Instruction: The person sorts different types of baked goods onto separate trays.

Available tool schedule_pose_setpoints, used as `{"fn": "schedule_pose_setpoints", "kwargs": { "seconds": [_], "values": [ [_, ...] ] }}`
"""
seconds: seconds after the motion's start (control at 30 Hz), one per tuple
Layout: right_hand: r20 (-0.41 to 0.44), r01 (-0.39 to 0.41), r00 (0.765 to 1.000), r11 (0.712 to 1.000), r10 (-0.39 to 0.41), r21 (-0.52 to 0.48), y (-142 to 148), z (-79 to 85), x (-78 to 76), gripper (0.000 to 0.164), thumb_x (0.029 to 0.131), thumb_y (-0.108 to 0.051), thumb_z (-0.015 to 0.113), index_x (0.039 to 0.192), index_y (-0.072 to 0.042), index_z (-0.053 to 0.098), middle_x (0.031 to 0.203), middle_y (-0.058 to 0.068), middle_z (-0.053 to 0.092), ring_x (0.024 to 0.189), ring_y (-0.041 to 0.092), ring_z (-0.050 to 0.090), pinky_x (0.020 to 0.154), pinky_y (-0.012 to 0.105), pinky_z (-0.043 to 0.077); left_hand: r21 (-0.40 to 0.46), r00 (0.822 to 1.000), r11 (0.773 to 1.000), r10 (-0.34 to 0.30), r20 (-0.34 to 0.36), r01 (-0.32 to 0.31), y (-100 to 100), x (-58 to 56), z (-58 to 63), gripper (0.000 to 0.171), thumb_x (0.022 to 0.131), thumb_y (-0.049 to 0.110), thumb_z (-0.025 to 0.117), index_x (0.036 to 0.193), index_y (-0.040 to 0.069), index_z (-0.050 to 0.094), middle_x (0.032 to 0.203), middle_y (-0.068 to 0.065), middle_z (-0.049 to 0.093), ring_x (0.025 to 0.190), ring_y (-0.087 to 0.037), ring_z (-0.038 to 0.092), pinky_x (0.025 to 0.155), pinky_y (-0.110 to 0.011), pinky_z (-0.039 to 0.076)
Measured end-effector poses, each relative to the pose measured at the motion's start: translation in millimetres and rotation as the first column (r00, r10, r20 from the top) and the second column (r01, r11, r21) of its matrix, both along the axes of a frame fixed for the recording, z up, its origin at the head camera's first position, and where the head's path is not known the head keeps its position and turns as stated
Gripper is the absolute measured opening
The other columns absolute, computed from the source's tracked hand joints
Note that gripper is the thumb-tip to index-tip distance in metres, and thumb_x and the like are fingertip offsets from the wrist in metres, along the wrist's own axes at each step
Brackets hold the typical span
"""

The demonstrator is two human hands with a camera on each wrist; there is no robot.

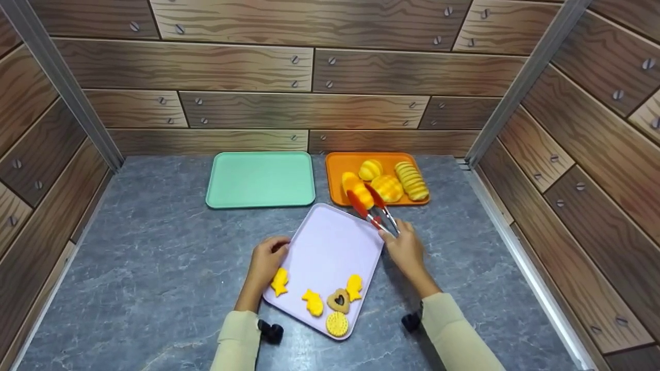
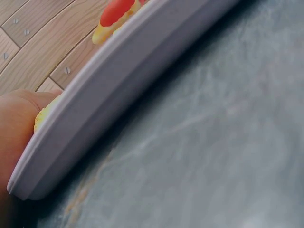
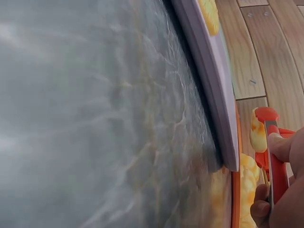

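Note:
My right hand (image 1: 406, 250) holds a pair of metal tongs (image 1: 390, 218) with red tips. Those tips lie on either side of an oval yellow bread roll (image 1: 352, 182) at the front left of the orange tray (image 1: 335, 157). In the right wrist view, the red tips (image 3: 267, 114) overlap the bread roll (image 3: 257, 135). My left hand (image 1: 266, 260) grips the left rim of a lavender tray (image 1: 330, 237), fingers curled at its edge. On this tray are several yellow fish-shaped cookies (image 1: 313, 302), a heart cookie (image 1: 339, 300) and a round cookie (image 1: 337, 324).
A green tray (image 1: 260, 180) stands at the back, left of the orange one. Other breads on the orange tray include a small round roll (image 1: 370, 169), a checked bun (image 1: 388, 188) and a striped loaf (image 1: 411, 180). Wood-patterned walls (image 1: 247, 67) enclose the grey tabletop (image 1: 170, 257).

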State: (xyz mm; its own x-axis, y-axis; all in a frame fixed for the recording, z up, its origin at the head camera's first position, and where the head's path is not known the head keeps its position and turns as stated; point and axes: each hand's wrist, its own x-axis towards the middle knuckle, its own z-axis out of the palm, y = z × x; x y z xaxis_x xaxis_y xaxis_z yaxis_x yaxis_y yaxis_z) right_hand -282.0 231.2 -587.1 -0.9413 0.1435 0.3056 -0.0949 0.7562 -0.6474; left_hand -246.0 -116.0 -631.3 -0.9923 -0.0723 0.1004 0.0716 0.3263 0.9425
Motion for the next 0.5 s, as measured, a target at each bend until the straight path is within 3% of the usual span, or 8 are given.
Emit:
{"fn": "schedule_pose_setpoints", "kwargs": {
  "seconds": [0.23, 0.5],
  "values": [
    [0.098, 0.023, 0.995, 0.999, -0.027, 0.036, -7, -3.6, -23.3, 0.061, 0.090, -0.030, 0.075, 0.136, 0.005, 0.057, 0.129, 0.026, 0.059, 0.115, 0.045, 0.060, 0.095, 0.058, 0.046, 0.000, 1.000, 1.000, 0.006, 0.002, -0.006, 0, -0.8, -0.3, 0.021, 0.098, 0.011, 0.063, 0.115, 0.010, 0.075, 0.112, -0.006, 0.072, 0.102, -0.020, 0.065, 0.092, -0.040, 0.052],
    [0.113, 0.016, 0.993, 0.999, -0.021, 0.044, -14, -4.5, -35.7, 0.053, 0.092, -0.033, 0.073, 0.128, 0.003, 0.061, 0.113, 0.022, 0.060, 0.100, 0.043, 0.062, 0.085, 0.056, 0.047, -0.004, 1.000, 1.000, 0.007, 0.004, -0.007, 0, -1.2, -0.7, 0.021, 0.098, 0.011, 0.063, 0.115, 0.010, 0.075, 0.113, -0.006, 0.072, 0.104, -0.021, 0.065, 0.094, -0.041, 0.052]
  ]
}}
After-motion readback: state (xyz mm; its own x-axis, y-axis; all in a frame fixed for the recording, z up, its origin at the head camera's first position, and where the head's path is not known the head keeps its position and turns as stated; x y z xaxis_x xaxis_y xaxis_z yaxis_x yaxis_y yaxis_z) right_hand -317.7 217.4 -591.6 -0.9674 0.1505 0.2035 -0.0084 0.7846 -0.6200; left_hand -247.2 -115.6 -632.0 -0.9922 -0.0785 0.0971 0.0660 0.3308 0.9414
